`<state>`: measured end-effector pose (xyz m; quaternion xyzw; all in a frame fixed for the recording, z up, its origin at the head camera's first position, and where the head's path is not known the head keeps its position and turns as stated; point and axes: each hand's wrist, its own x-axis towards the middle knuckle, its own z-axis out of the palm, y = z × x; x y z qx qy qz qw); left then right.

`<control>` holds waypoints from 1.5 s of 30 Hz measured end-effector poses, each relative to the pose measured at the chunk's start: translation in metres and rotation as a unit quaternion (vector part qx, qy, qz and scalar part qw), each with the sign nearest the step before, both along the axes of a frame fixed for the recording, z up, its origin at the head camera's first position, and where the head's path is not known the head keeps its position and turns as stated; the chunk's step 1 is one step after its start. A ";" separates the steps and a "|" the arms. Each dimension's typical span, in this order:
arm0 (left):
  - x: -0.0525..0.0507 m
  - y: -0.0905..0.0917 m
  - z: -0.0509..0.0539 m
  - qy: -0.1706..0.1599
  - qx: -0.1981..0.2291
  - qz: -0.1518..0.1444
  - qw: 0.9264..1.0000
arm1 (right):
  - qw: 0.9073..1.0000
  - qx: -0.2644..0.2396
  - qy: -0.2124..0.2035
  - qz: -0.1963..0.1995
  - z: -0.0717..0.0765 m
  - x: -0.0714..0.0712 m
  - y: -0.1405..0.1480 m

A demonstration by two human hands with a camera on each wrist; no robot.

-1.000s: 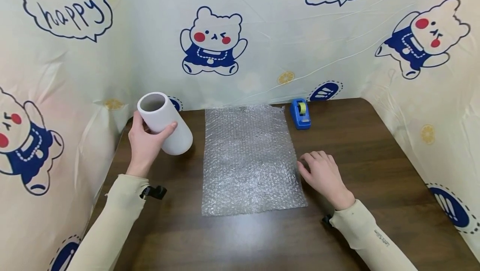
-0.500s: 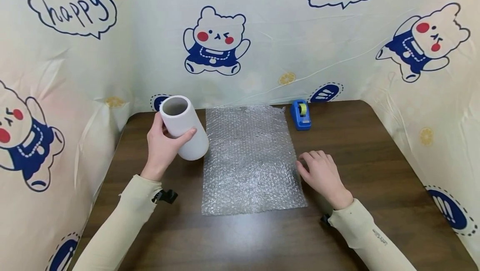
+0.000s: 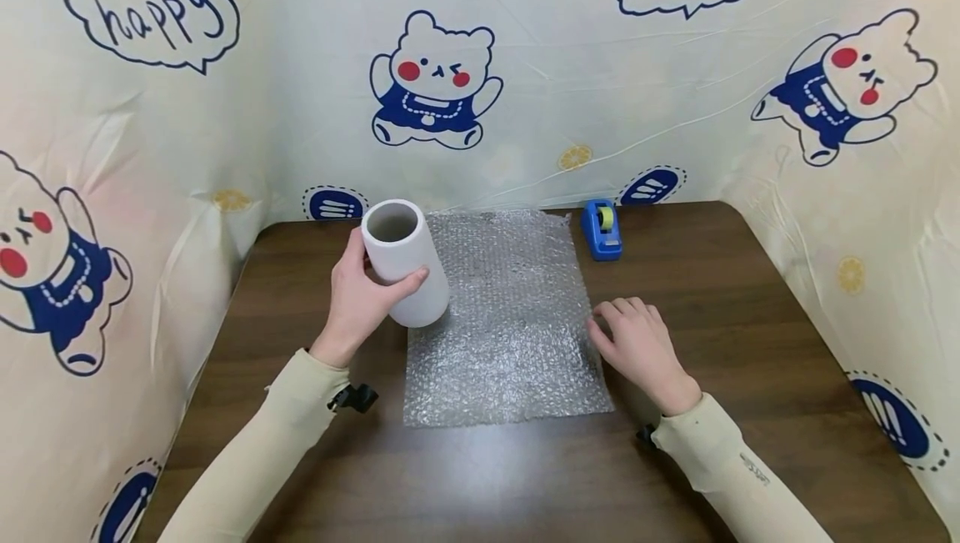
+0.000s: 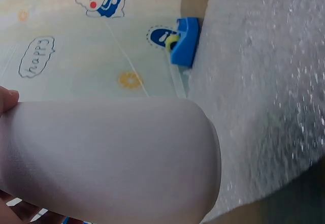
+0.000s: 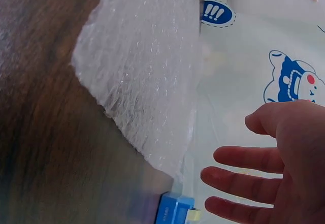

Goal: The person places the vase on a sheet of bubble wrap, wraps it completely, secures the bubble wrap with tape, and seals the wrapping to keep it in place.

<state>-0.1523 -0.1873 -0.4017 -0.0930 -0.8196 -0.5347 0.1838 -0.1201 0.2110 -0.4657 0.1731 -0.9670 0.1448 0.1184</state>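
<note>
My left hand (image 3: 363,297) grips a white cylindrical vase (image 3: 416,276) around its upper part, thumb across the front. The vase tilts slightly, its open mouth up and its base over the left side of a bubble wrap sheet (image 3: 510,343). In the left wrist view the vase (image 4: 111,158) fills the lower left, and its base stands apart from the bubble wrap (image 4: 264,82). By the sheet's right edge is my right hand (image 3: 637,347), relaxed and holding nothing. The right wrist view shows its fingers (image 5: 244,183) spread loosely; whether they touch the sheet I cannot tell.
A blue tape dispenser (image 3: 602,230) with yellow tape stands at the back, right of the sheet. All lies on a dark wooden table (image 3: 480,485). A pale cloth (image 3: 540,109) printed with bears hangs behind the table and along both sides.
My left hand has carried the vase to the right, from beside the bubble wrap to over its left part. The right hand has barely moved.
</note>
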 end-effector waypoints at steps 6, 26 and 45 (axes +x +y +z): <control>0.002 0.017 -0.002 -0.019 -0.004 -0.022 1.000 | 1.000 0.000 0.002 0.007 0.002 -0.002 -0.002; 0.011 0.072 -0.010 -0.033 -0.016 -0.070 0.997 | 0.995 -0.011 -0.059 0.085 0.018 -0.006 -0.029; 0.023 0.086 -0.007 -0.081 0.093 -0.110 0.986 | 0.969 -0.102 -0.162 0.157 0.033 -0.013 -0.055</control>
